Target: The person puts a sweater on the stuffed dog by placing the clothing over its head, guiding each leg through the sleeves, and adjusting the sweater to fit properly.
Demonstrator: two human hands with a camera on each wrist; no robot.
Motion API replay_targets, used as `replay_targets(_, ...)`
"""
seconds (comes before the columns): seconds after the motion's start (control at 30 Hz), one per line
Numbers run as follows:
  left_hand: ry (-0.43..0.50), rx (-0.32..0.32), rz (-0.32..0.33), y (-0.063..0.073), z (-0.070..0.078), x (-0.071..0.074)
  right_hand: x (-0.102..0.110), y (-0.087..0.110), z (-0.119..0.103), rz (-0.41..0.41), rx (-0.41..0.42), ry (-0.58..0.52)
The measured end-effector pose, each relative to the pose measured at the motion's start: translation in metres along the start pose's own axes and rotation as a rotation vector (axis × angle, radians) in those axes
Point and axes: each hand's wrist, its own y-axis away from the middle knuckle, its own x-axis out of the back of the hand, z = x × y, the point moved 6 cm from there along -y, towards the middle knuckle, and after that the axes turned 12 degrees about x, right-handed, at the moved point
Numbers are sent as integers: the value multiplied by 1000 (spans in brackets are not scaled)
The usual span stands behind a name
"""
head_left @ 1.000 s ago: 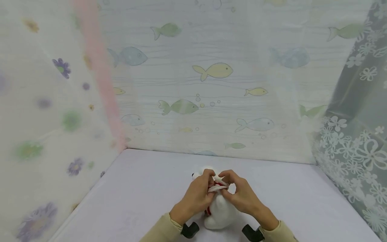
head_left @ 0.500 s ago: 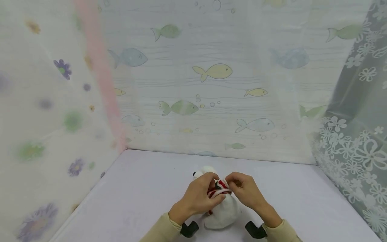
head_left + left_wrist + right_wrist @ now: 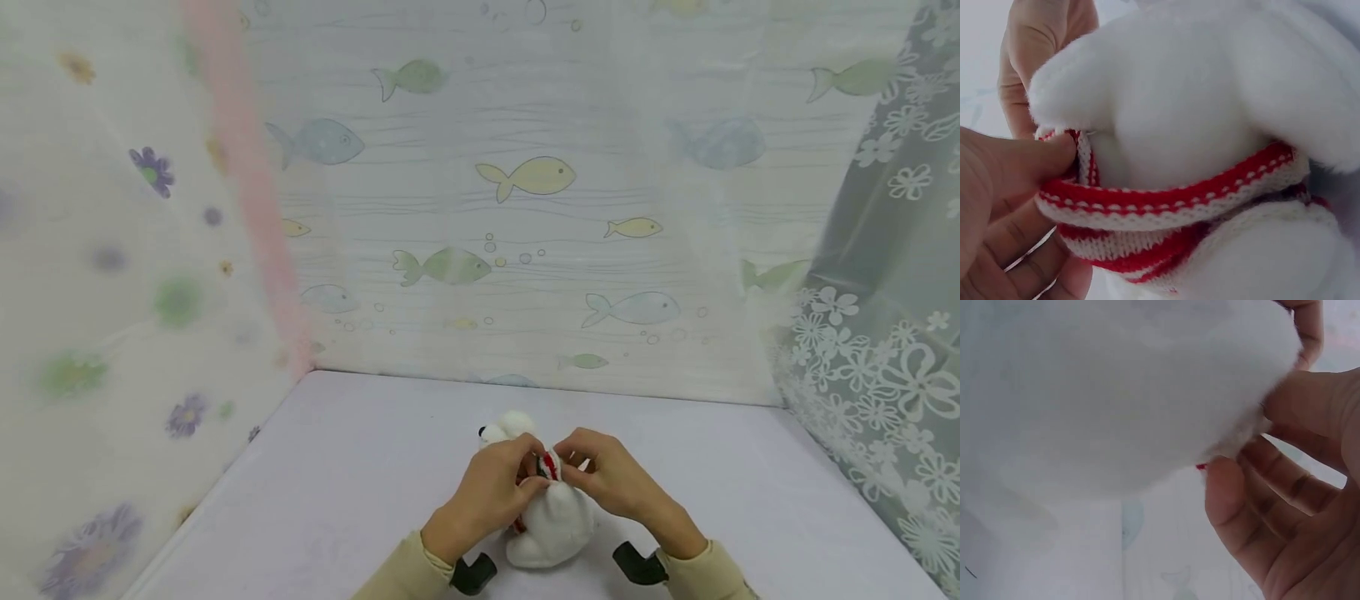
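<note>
A white plush bear stands on the table below my hands, its black nose toward the left. It wears a knitted red-and-white striped sweater, which runs across the bear's body low under its arms in the left wrist view. My left hand pinches the sweater's edge between thumb and fingers. Opposite it, my right hand pinches the strip of knit at the bear's shoulder. In the right wrist view the plush fur covers most of the sweater, leaving a small red bit beside the index finger.
The white table extends around the bear. A fish-printed curtain hangs behind it, with flowered sheets at the left and lace-patterned sheets at the right. Black wrist mounts sit below both wrists.
The white-edged knit, earlier stretched between both hands, now shows as a narrow red-and-white strip. The right hand let go of the lower edge, shifted right, and pinches beside that strip.
</note>
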Motion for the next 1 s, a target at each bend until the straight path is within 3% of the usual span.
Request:
replay_targets(0.17, 10, 11, -13, -1, 0, 1, -4, -2, -3, 20, 52, 28)
replay_targets(0.3, 11, 21, -50, -2, 0, 2, -3, -2, -5, 38, 38, 12)
replay_targets(0.57, 16, 105, -189, -1, -6, 6, -6, 1, 3, -55, -155, -274)
replay_targets(0.77, -1, 124, -275, -1, -11, 12, -8, 3, 10, -133, -147, -532)
replay_targets(0.87, -9, 128, -289, -1, -12, 13, -9, 3, 14, -142, -137, -598)
replay_targets(1.0, 39, 131, -249, -3, -11, 11, -10, 3, 15, -91, -179, -575)
